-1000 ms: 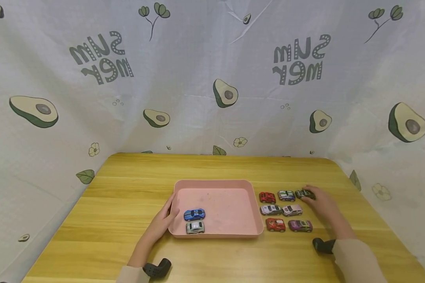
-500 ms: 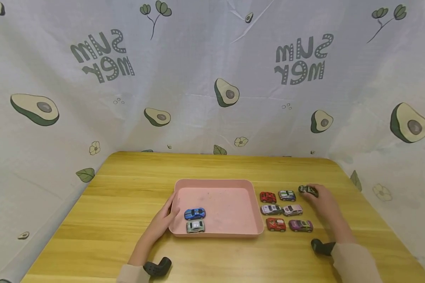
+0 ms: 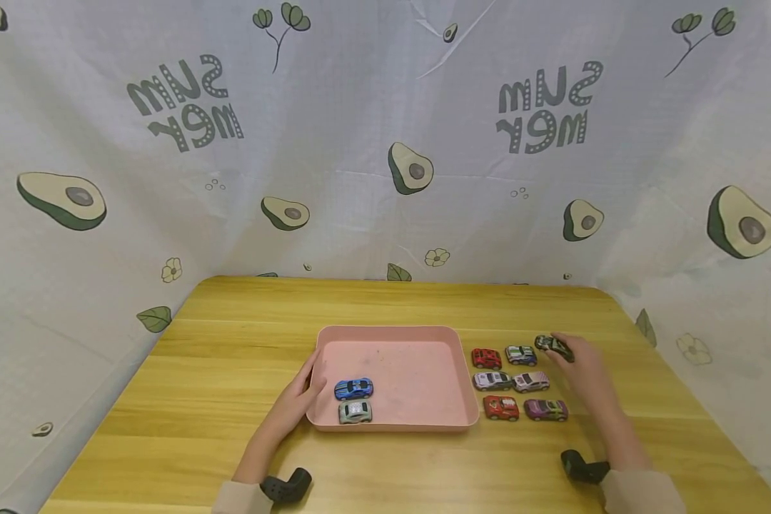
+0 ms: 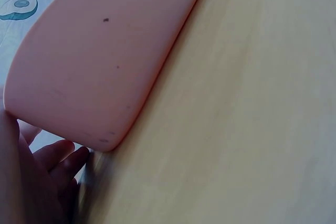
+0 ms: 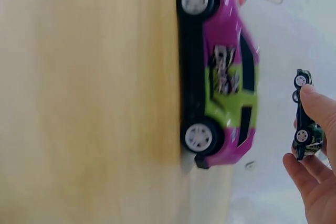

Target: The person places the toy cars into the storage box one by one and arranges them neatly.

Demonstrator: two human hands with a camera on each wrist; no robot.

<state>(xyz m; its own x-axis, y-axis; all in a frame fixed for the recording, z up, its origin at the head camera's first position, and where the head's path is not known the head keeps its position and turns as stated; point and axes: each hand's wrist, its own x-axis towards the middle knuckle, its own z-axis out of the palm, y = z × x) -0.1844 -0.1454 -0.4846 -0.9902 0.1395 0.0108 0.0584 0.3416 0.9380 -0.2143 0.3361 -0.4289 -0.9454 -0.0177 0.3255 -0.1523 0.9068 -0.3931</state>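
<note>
In the head view my left hand (image 3: pixel 293 403) holds the left side of a pink tray (image 3: pixel 395 428), its thumb over the rim. The left wrist view shows its fingers (image 4: pixel 63 158) against the outside of the tray's corner. Inside the tray, a blue toy car (image 3: pixel 353 389) and a pale green toy car (image 3: pixel 355 412) stand one behind the other at the left. My right hand (image 3: pixel 585 364) pinches a dark green and black toy car (image 3: pixel 555 348) between thumb and fingers. The right wrist view shows this car raised, its wheels and underside facing the camera.
Right of the tray stand a red car (image 3: pixel 486 358), a white-green-blue car (image 3: pixel 521 355), a white car (image 3: pixel 492 380), a pink-white car (image 3: pixel 531 381), another red car (image 3: pixel 501 407) and a purple-green car (image 3: pixel 546 410). A printed curtain (image 3: pixel 360 128) hangs behind the wooden table (image 3: pixel 231 343).
My right hand has lifted the dark green toy car off the table, shifted it slightly right, then back left, now tilted. The left hand and tray have stayed put.
</note>
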